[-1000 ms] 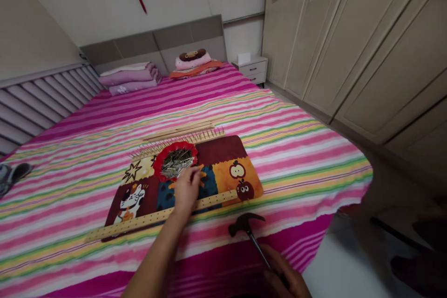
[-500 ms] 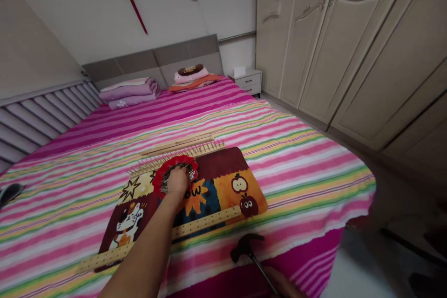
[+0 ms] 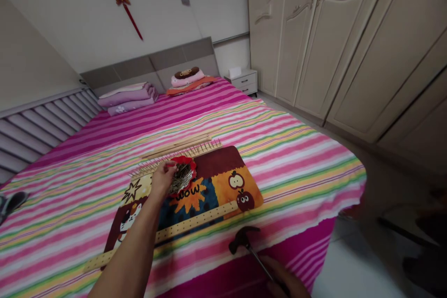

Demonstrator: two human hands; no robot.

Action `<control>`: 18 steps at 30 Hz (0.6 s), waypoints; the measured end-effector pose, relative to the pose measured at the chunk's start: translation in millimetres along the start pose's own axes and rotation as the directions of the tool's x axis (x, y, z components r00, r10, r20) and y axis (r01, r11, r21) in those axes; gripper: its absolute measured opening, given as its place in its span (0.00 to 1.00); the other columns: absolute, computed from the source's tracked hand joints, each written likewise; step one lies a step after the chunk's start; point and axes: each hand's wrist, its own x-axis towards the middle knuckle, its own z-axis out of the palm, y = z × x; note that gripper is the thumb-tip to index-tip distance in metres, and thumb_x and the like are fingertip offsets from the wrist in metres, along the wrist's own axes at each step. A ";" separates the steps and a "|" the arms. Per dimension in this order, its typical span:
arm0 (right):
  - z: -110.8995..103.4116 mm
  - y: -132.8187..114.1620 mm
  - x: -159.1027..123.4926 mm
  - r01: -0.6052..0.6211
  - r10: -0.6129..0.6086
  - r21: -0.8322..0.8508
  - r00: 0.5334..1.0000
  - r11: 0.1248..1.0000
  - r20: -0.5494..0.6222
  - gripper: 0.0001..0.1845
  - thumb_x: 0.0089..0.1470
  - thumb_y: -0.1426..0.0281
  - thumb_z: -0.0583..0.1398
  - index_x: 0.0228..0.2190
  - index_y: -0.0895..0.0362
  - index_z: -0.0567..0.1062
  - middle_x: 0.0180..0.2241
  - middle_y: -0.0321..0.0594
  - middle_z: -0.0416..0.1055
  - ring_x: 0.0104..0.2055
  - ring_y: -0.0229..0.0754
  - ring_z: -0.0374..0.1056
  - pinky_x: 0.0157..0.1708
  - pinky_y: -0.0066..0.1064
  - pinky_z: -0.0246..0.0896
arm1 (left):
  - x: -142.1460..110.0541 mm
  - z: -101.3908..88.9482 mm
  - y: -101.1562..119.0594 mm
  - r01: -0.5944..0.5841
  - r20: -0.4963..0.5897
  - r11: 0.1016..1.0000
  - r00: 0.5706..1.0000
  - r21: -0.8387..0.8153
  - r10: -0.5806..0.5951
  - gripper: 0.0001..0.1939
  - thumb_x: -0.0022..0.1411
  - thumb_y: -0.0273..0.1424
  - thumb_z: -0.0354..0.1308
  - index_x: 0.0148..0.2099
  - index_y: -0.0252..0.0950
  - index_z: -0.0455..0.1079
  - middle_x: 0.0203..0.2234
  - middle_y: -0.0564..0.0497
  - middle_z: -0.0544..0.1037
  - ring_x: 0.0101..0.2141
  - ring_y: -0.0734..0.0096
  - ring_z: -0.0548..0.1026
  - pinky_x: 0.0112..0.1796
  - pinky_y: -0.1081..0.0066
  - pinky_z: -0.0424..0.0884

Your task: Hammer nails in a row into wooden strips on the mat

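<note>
My left hand [image 3: 163, 178] is at the left edge of a red scalloped bowl [image 3: 193, 166], its fingers closed together. What they pinch is hidden or too small to make out. Thin metal nails [image 3: 184, 176] fill the bowl. At the lower right, my right hand [image 3: 288, 281] grips a claw hammer [image 3: 240, 238] by its handle, the head over the striped cloth. A wooden strip dotted with holes [image 3: 199, 216] lies across the front of a patterned mat [image 3: 218, 163]; my left forearm covers part of it. Behind the bowl, another strip bristles with upright nails [image 3: 206, 148].
More bare wooden strips [image 3: 192, 139] lie beyond the nailed one. Folded bedding [image 3: 129, 98] rests at the bed's head. A dark object [image 3: 16, 202] lies at the left edge. Wardrobe doors [image 3: 335, 51] stand to the right.
My left hand has come out from among the nails and moved left to the bowl's rim. My right hand still holds the hammer. The view has shifted slightly.
</note>
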 end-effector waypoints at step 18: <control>-3.6 -23.0 -4.1 0.002 0.000 -0.063 0.999 0.998 0.039 0.25 0.50 0.73 0.54 0.52 0.55 0.70 0.51 0.44 0.72 0.52 0.48 0.68 0.52 0.40 0.61 | -137.6 48.9 28.3 0.389 0.449 0.823 0.874 -0.413 -0.187 0.22 0.30 0.40 0.69 0.29 0.33 0.74 0.17 0.55 0.73 0.16 0.82 0.63 0.19 0.77 0.62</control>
